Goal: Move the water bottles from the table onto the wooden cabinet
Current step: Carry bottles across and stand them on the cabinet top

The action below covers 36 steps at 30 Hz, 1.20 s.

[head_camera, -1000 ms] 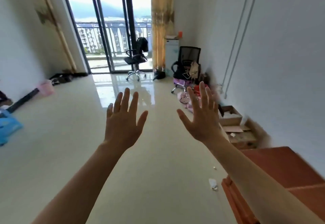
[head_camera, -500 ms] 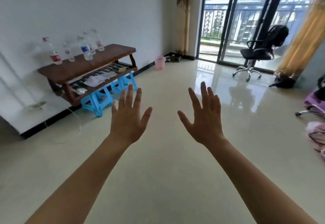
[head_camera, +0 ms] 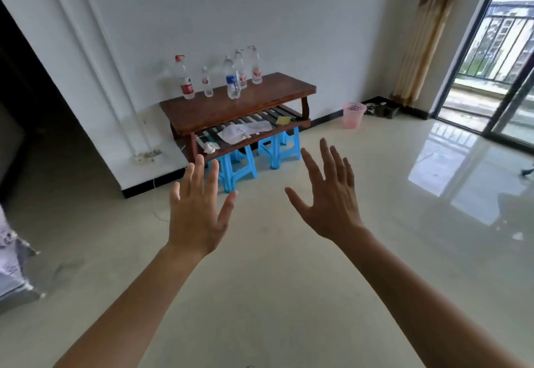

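Observation:
Several clear water bottles stand upright on a dark wooden table (head_camera: 268, 94) against the white wall. One with a red cap and label (head_camera: 183, 78) is at the left, a small one (head_camera: 207, 82) beside it, a blue-labelled one (head_camera: 231, 78) in the middle, and a red-labelled one (head_camera: 255, 65) at the back right. My left hand (head_camera: 199, 211) and my right hand (head_camera: 328, 197) are raised in front of me, fingers spread, holding nothing, well short of the table. No wooden cabinet is in view.
Papers lie on the table's lower slatted shelf (head_camera: 245, 133). Two blue plastic stools (head_camera: 277, 148) stand under it. A pink waste basket (head_camera: 353, 114) sits by the wall to the right. Glass balcony doors (head_camera: 497, 78) are at far right, a dark doorway (head_camera: 17, 101) at left.
The view has swung left across the room, bringing the table with the bottles from out of sight to the centre and closer. Both hands stay raised and spread.

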Motion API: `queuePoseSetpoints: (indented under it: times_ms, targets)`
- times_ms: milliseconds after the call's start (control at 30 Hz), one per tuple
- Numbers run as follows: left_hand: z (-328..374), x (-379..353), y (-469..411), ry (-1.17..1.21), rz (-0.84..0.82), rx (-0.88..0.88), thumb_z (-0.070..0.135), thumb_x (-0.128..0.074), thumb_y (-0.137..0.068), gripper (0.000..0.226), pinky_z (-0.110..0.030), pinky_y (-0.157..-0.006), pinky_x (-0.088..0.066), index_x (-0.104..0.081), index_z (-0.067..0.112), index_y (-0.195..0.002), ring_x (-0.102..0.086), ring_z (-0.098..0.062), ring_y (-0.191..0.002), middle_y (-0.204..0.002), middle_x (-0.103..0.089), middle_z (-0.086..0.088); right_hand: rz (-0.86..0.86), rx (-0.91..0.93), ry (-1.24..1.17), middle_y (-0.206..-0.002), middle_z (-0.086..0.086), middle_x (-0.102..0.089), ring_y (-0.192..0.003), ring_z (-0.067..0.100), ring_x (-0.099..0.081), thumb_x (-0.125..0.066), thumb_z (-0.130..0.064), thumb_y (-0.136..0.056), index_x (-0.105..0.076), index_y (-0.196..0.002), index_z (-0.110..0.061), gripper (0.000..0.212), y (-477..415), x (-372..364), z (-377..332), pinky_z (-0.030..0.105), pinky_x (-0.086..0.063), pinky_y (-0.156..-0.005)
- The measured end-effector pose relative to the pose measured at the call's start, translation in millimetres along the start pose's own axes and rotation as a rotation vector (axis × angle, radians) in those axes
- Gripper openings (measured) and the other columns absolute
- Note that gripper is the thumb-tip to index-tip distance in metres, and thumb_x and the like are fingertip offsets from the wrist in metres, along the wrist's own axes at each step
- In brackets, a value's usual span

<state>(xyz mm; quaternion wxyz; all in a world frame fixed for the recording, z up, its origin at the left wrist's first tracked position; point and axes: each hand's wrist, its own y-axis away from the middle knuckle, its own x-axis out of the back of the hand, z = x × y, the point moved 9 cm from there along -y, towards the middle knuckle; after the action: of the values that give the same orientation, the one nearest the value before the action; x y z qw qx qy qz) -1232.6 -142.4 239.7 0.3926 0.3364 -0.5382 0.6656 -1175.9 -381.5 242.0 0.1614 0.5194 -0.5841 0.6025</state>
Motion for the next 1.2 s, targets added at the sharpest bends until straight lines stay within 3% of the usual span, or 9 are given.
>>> queuePoseSetpoints:
  times_ms: [233, 467, 700, 833, 967, 1133, 1200]
  targets:
    - [-98, -85, -98, 0.11, -0.086, 0.18, 0.065, -0.018, -0.093, 0.082, -0.057, -0.117, -0.02, -0.015, 0.017, -0.159, -0.008, -0.028, -0.153, -0.167, -0.005, -0.008, -0.131, 0.035, 0.005, -0.169, 0.011, 0.004, -0.156, 0.033, 0.0, -0.043, -0.071, -0.091, -0.013, -0.16, -0.028, 0.086, -123, -121, -20, 0.058, -0.012, -0.124]
    - [-138, -141, -239, 0.103, -0.087, 0.103, 0.062, -0.025, -0.097, 0.078, -0.055, -0.118, -0.018, -0.01, 0.018, -0.159, -0.006, -0.027, -0.154, -0.167, -0.005, -0.008, -0.075, -0.007, 0.032, -0.169, 0.012, 0.002, -0.155, 0.034, -0.003, -0.053, -0.066, -0.091, -0.016, -0.16, -0.028, 0.087, -251, -176, 19, 0.054, -0.009, -0.125]
    - [-174, -238, -382, 0.044, -0.118, 0.062, 0.065, -0.023, -0.096, 0.081, -0.055, -0.119, -0.018, -0.005, 0.017, -0.159, -0.003, -0.027, -0.154, -0.167, 0.002, -0.007, -0.097, -0.002, -0.023, -0.169, 0.013, 0.0, -0.155, 0.036, -0.004, -0.055, -0.065, -0.09, -0.015, -0.159, -0.027, 0.088, -378, -294, 69, 0.056, -0.01, -0.124]
    - [-204, -287, -467, 0.013, -0.128, 0.114, 0.067, -0.024, -0.095, 0.083, -0.055, -0.119, -0.018, 0.0, 0.019, -0.159, 0.0, -0.027, -0.154, -0.167, 0.01, -0.005, -0.113, -0.006, -0.084, -0.169, 0.011, 0.002, -0.156, 0.035, -0.002, -0.053, -0.067, -0.091, -0.015, -0.16, -0.027, 0.088, -466, -363, 99, 0.056, -0.008, -0.125]
    - [-233, -318, -550, -0.01, -0.149, 0.189, 0.069, -0.024, -0.094, 0.085, -0.056, -0.119, -0.021, 0.002, 0.019, -0.159, 0.0, -0.027, -0.154, -0.166, 0.014, -0.003, -0.196, 0.032, -0.107, -0.169, 0.008, 0.01, -0.156, 0.032, 0.005, -0.048, -0.073, -0.089, -0.003, -0.161, -0.03, 0.095, -568, -425, 109, 0.054, -0.004, -0.125]
    - [-270, -343, -619, -0.009, -0.135, 0.23, 0.072, -0.021, -0.093, 0.087, -0.05, -0.121, -0.015, 0.005, 0.022, -0.159, 0.003, -0.025, -0.154, -0.166, 0.015, -0.003, -0.229, 0.086, -0.137, -0.169, 0.008, 0.01, -0.156, 0.033, 0.002, -0.054, -0.066, -0.092, -0.004, -0.16, -0.031, 0.091, -665, -485, 97, 0.048, 0.002, -0.122]
    - [-293, -363, -643, 0.007, -0.134, 0.264, 0.075, -0.017, -0.091, 0.088, -0.05, -0.121, -0.014, 0.007, 0.024, -0.159, 0.004, -0.023, -0.154, -0.165, 0.017, -0.001, -0.261, 0.119, -0.156, -0.169, 0.008, 0.01, -0.156, 0.033, 0.001, -0.057, -0.061, -0.092, -0.006, -0.161, -0.031, 0.091, -696, -518, 92, 0.05, -0.002, -0.123]
